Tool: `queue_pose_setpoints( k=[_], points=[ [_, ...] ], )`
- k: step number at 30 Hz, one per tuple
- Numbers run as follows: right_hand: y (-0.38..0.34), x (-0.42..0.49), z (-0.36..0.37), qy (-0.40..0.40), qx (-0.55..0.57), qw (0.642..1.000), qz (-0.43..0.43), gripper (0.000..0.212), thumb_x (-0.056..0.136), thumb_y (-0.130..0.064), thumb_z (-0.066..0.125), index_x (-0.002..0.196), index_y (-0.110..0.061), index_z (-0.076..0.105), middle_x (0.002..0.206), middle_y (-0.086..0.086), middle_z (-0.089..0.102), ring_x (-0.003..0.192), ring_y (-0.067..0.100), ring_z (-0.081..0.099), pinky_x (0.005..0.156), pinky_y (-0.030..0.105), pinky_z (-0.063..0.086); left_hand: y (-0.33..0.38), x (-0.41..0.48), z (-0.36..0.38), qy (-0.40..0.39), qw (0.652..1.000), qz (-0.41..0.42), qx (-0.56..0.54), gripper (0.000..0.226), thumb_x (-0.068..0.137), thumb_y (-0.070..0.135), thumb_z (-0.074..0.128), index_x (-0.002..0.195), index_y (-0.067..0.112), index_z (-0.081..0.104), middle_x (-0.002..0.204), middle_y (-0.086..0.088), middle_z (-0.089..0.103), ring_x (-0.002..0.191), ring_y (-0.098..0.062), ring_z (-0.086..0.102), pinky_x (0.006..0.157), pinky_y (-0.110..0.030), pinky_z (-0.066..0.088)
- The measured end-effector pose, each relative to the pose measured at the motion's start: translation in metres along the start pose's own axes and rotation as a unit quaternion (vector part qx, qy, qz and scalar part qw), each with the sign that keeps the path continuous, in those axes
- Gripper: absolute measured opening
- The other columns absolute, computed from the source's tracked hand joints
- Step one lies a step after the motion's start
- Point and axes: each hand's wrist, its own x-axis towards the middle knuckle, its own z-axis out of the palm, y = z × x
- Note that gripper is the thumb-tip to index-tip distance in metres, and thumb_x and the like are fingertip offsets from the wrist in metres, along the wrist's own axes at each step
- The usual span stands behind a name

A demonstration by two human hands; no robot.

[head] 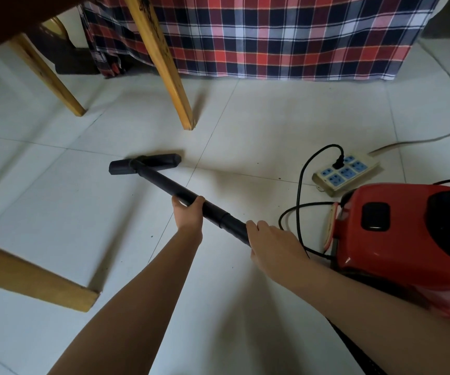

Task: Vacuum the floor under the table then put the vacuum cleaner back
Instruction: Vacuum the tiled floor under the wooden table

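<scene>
Both hands wrap the black wand [191, 200], left hand [188, 213] ahead of right hand [271, 246], its floor nozzle [145, 163] flat on the tiles at centre frame: vacuuming appears under way. The next push towards the upper left must thread between the bench legs [161, 63], while the red vacuum cleaner [407, 228], its cord [300, 185] and a power strip [346, 171] crowd the right.

The vacuum cleaner [407, 231] is red with a black top. It sits on the white floor [56, 212] at the right side of the picture. Its long black tube [169, 185] slants from the lower right up toward the middle. At the end of the tube is a flat black floor head [145, 163], lying flat on the tiles in the middle of the picture, just below a yellow wooden table leg [164, 63].
</scene>
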Motion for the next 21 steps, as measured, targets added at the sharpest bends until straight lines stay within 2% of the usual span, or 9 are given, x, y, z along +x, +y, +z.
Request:
queue_pose_setpoints(
  k=[2,3,5,6,8,12,16,19,21],
  points=[
    [0.002,-0.004,0.004,0.003,-0.003,1.0,-0.008,0.031,0.092,-0.017,0.052,0.12,-0.009,0.04,0.107,0.006,0.054,0.087,0.02,0.061,0.06,0.028,0.037,-0.006,-0.003,-0.002,-0.002,1.0,0.001,0.005,0.057,0.089,0.01,0.057,0.14,0.018,0.033,0.109,-0.004,0.053,0.103,-0.028,0.058,0.082,-0.032,0.042],
    [0.002,-0.007,0.007,0.02,-0.01,1.0,-0.012,0.036,0.087,-0.019,0.061,0.117,-0.008,0.044,0.1,0.007,0.056,0.08,0.019,0.063,0.056,0.027,0.037,-0.009,-0.004,-0.004,-0.002,1.0,0.002,0.01,0.056,0.089,0.01,0.057,0.139,0.017,0.033,0.109,-0.004,0.053,0.103,-0.029,0.058,0.082,-0.032,0.042],
    [0.002,-0.009,0.016,0.04,-0.025,0.999,-0.017,0.053,0.052,-0.023,0.087,0.095,-0.007,0.061,0.071,0.004,0.058,0.048,0.014,0.057,0.04,0.022,0.028,-0.014,-0.005,-0.007,-0.002,1.0,-0.002,0.017,0.056,0.088,0.011,0.057,0.139,0.017,0.033,0.11,-0.005,0.054,0.104,-0.029,0.058,0.082,-0.033,0.042],
    [0.002,-0.009,0.018,0.043,-0.024,0.999,-0.014,0.058,0.034,-0.023,0.092,0.083,-0.008,0.065,0.058,0.002,0.054,0.036,0.012,0.05,0.036,0.019,0.022,-0.016,-0.005,-0.008,-0.001,1.0,-0.006,0.017,0.055,0.088,0.012,0.057,0.138,0.017,0.034,0.11,-0.005,0.054,0.103,-0.029,0.058,0.081,-0.033,0.042],
    [0.002,-0.006,0.025,0.056,-0.021,0.998,-0.007,0.06,0.022,-0.023,0.092,0.074,-0.009,0.066,0.051,0.0,0.05,0.03,0.01,0.044,0.035,0.017,0.016,-0.017,-0.005,-0.009,0.007,1.0,-0.013,0.015,0.049,0.089,0.013,0.056,0.134,0.015,0.037,0.11,-0.006,0.054,0.098,-0.026,0.056,0.08,-0.032,0.041],
    [-0.004,-0.003,0.023,0.04,-0.029,0.999,-0.011,0.057,0.023,-0.024,0.092,0.073,-0.013,0.066,0.05,-0.001,0.05,0.03,0.01,0.044,0.035,0.018,0.015,-0.017,-0.002,-0.013,0.019,1.0,-0.02,0.003,0.047,0.089,0.013,0.056,0.132,0.015,0.036,0.111,-0.006,0.054,0.097,-0.024,0.054,0.083,-0.033,0.042],
    [-0.008,0.001,0.026,0.011,-0.025,0.999,-0.018,0.051,0.043,-0.023,0.089,0.086,-0.011,0.065,0.06,0.001,0.055,0.038,0.012,0.05,0.038,0.02,0.019,-0.016,0.001,-0.019,0.031,0.999,-0.015,-0.002,0.051,0.089,0.013,0.056,0.135,0.015,0.036,0.111,-0.006,0.054,0.095,-0.023,0.053,0.087,-0.034,0.044],
    [-0.01,0.005,0.026,0.018,-0.023,0.999,-0.017,0.054,0.03,-0.025,0.091,0.075,-0.014,0.063,0.052,-0.001,0.049,0.032,0.01,0.033,0.035,0.02,0.011,-0.016,0.004,-0.022,0.038,0.999,-0.017,-0.013,0.051,0.088,0.013,0.056,0.135,0.015,0.037,0.106,-0.004,0.053,0.092,-0.021,0.051,0.087,-0.034,0.043],
    [-0.012,0.009,0.026,0.024,-0.021,0.999,-0.017,0.054,0.026,-0.025,0.091,0.07,-0.015,0.061,0.05,-0.001,0.047,0.038,0.01,0.02,0.034,0.02,0.003,-0.016,0.006,-0.024,0.039,0.999,-0.018,-0.018,0.05,0.089,0.013,0.056,0.135,0.015,0.037,0.107,-0.004,0.053,0.091,-0.021,0.051,0.088,-0.034,0.043]
  ],
)
